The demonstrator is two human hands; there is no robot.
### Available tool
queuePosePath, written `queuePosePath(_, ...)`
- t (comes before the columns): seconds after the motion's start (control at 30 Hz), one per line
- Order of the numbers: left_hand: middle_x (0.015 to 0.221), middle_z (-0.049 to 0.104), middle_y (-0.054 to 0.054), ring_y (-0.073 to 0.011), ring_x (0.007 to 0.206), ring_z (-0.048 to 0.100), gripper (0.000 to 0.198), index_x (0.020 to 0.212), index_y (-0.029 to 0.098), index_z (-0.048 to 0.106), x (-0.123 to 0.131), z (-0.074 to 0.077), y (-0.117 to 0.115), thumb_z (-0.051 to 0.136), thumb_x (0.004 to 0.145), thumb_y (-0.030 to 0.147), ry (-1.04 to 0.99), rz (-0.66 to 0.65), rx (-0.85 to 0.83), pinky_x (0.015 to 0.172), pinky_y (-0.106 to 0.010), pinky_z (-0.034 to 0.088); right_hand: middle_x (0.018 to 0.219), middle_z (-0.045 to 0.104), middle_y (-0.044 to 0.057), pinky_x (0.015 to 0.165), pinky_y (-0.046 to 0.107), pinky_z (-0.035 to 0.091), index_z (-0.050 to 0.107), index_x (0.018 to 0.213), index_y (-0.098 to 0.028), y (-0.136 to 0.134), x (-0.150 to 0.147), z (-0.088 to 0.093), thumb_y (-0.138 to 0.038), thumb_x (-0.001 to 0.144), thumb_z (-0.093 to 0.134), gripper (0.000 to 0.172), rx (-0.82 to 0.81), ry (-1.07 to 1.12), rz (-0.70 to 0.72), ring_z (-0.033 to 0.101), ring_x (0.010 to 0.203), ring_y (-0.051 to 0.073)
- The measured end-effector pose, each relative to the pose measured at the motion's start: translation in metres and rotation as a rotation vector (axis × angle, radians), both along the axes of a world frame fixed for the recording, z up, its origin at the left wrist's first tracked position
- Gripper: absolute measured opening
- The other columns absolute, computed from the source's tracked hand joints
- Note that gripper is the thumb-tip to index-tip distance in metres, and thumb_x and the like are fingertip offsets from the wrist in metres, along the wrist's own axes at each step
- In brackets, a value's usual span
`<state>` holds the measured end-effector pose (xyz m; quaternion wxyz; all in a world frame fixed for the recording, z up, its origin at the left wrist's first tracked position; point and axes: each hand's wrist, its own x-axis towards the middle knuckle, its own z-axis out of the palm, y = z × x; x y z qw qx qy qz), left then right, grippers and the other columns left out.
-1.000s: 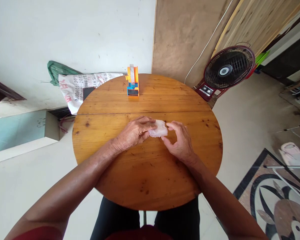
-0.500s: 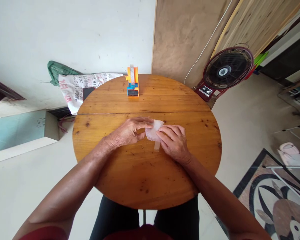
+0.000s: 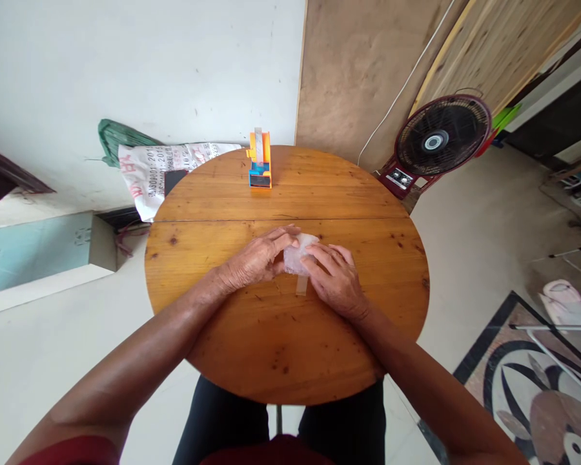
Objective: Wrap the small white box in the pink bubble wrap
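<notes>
Over the middle of the round wooden table [image 3: 281,342] I hold a small whitish packet wrapped in translucent plastic [image 3: 297,258]. My left hand [image 3: 261,255] grips its left side, thumb below and fingers along the top edge. My right hand [image 3: 336,278] is closed on its right side, with the fingers lying over the front face. A short strip of clear tape [image 3: 301,285] hangs from the packet's lower edge, close to my right thumb. What the wrapping contains cannot be made out.
An orange and blue tape dispenser [image 3: 260,161] stands at the table's far edge. A dark red fan [image 3: 433,139] is beyond the right edge. Against the wall at the left lie a printed white sack [image 3: 142,177] and a green bag [image 3: 121,139].
My right fingers have shifted slightly over the packet's face, and my left fingers have moved along its top edge. The packet stays between both hands; the whole view has shifted a little.
</notes>
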<state>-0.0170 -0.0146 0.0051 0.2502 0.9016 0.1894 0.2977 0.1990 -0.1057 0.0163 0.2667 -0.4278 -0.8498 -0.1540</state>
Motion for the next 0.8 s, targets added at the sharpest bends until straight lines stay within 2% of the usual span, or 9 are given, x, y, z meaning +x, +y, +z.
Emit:
queuePosePath(0.1,0.135,0.053,-0.014,-0.0251,0.124,0.056,0.05,0.115,0.021,0.051,0.003,-0.002,0.0,0.055,0.069,0.004,-0.015,0.005,-0.015,0.094,-0.037,0.052,0.121,0.069,0.01,0.1,0.043,0.043,0.066,0.11,-0.022,0.0,0.0,0.002,-0.009,0.092,0.049,0.028,-0.01,-0.008,0.003,0.061,0.118,0.023)
queuePosePath(0.23,0.126,0.056,-0.013,-0.0241,0.112,0.06,0.038,0.111,0.019,0.054,0.008,-0.006,0.001,0.061,0.074,0.014,-0.088,0.022,-0.034,0.087,-0.035,0.053,0.123,0.068,0.01,0.099,0.044,0.044,0.066,0.11,-0.022,0.002,0.002,-0.001,-0.009,0.089,0.05,0.029,-0.041,0.03,0.006,0.058,0.12,0.025)
queuePosePath(0.33,0.118,0.059,-0.012,-0.0223,0.102,0.062,0.033,0.107,0.019,0.056,0.013,-0.01,0.001,0.067,0.075,0.023,-0.172,0.059,-0.08,0.081,-0.033,0.053,0.131,0.063,0.012,0.101,0.047,0.043,0.064,0.114,-0.022,0.004,0.004,-0.004,-0.008,0.084,0.051,0.036,-0.093,0.083,0.017,0.053,0.128,0.027)
queuePosePath(0.43,0.108,0.063,-0.009,-0.0194,0.093,0.063,0.032,0.103,0.019,0.058,0.015,-0.008,-0.001,0.07,0.075,0.028,-0.257,0.101,-0.156,0.08,-0.032,0.052,0.134,0.061,0.014,0.102,0.047,0.044,0.06,0.121,-0.022,0.007,0.005,-0.004,-0.008,0.08,0.053,0.044,-0.136,0.168,0.051,0.054,0.129,0.028)
queuePosePath(0.5,0.101,0.064,-0.007,-0.0167,0.086,0.063,0.029,0.102,0.018,0.059,0.016,-0.003,-0.005,0.069,0.077,0.029,-0.282,0.131,-0.271,0.078,-0.031,0.052,0.132,0.062,0.014,0.1,0.047,0.045,0.057,0.125,-0.022,0.009,0.004,-0.002,-0.013,0.08,0.058,0.045,-0.156,0.246,0.064,0.057,0.126,0.028)
queuePosePath(0.63,0.084,0.065,-0.003,-0.0127,0.071,0.06,0.027,0.098,0.015,0.062,0.016,0.01,-0.016,0.067,0.083,0.037,-0.268,0.15,-0.657,0.067,-0.026,0.05,0.123,0.068,0.011,0.097,0.046,0.049,0.055,0.126,-0.025,0.009,0.003,0.002,-0.026,0.079,0.07,0.049,-0.271,0.449,0.039,0.064,0.113,0.027)
queuePosePath(0.73,0.086,0.068,-0.005,-0.0145,0.073,0.062,0.039,0.102,0.014,0.064,0.014,0.019,-0.02,0.064,0.086,0.049,-0.253,0.087,-0.873,0.065,-0.025,0.05,0.115,0.071,0.008,0.092,0.041,0.053,0.057,0.122,-0.024,0.008,0.003,0.003,-0.031,0.076,0.074,0.049,-0.46,0.682,-0.002,0.067,0.102,0.024)
queuePosePath(0.8,0.089,0.07,-0.006,-0.0156,0.075,0.063,0.044,0.105,0.014,0.066,0.012,0.024,-0.02,0.062,0.087,0.054,-0.213,0.058,-0.926,0.065,-0.025,0.051,0.11,0.072,0.006,0.089,0.038,0.054,0.059,0.117,-0.024,0.008,0.003,0.003,-0.035,0.076,0.076,0.046,-0.603,0.831,0.025,0.068,0.098,0.022)
